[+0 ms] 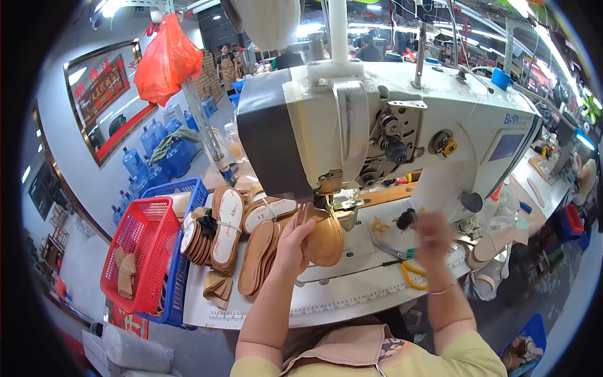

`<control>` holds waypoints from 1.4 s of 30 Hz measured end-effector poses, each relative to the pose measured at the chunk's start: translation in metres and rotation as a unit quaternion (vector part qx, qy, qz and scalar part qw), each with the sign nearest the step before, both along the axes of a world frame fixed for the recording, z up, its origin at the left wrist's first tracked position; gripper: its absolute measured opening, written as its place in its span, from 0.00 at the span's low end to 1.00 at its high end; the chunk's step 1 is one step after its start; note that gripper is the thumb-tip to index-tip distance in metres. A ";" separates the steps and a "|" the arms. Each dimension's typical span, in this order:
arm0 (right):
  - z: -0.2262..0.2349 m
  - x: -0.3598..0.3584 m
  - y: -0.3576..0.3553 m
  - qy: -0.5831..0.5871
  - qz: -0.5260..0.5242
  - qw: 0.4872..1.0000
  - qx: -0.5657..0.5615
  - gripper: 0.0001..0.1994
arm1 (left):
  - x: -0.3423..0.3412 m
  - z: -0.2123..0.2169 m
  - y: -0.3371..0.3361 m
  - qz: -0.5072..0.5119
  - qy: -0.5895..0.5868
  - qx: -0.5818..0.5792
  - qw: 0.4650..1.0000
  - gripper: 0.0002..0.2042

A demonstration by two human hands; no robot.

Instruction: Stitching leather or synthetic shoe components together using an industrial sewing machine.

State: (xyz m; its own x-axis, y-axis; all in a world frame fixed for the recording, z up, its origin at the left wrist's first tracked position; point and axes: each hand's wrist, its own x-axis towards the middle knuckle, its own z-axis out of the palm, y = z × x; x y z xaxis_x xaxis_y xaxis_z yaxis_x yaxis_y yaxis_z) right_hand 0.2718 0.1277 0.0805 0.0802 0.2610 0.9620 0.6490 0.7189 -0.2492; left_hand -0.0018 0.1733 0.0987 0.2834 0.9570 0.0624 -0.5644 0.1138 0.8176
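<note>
Leather piece (325, 244), tan, rounded: located at the needle area of a white industrial sewing machine (389, 135). Long axis roughly front to back; rounded end toward the wearer, far end at the presser foot.

Left hand (294, 244): grip closed on the piece's left edge.

Right hand (433, 237): motion-blurred, near the machine's column; cannot tell how far open its grip is, or whether it has hold of anything.

Bench (200, 295), white: ruler strip (342, 305) along the near edge. To the left, bundled insoles (227, 226) with white faces, and a loose-looking stack of brown insoles (259, 257). To the right, scissors (391, 251) and a yellow looped handle (411, 278).

Beside the bench, left: red mesh basket (151, 232) over blue crate (176, 295).

Room: red plastic bag (166, 60) hanging from a pole; framed mirror (119, 129) on the wall; blue water jugs (179, 158); strip lights overhead.
</note>
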 end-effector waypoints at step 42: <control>0.010 -0.080 0.038 -0.019 0.133 0.978 -0.158 0.16 | -0.016 -0.011 0.047 -0.080 -0.007 -0.004 0.997 0.16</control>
